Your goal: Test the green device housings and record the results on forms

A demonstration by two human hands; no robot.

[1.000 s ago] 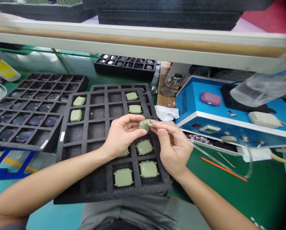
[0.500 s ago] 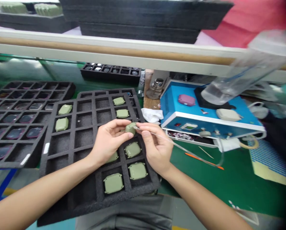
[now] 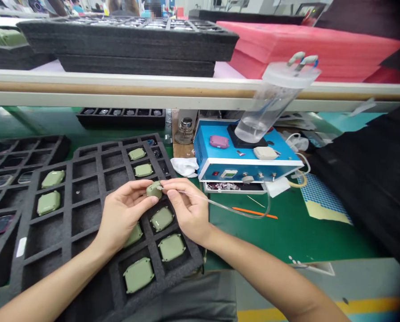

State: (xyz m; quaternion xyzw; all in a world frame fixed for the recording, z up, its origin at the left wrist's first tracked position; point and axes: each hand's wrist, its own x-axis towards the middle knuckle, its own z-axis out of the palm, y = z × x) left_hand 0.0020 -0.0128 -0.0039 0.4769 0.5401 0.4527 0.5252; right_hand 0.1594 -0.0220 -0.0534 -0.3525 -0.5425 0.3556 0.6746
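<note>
Gripping tubing in our right hand, we're pinching a likely light, stiff case edgewise in our left hand.

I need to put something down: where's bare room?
The green bench top shows bare between the orange stick and blue-patterned sheet. Crowded: around the left hand and right hand, amid green cases, and atop the blue box.
</note>
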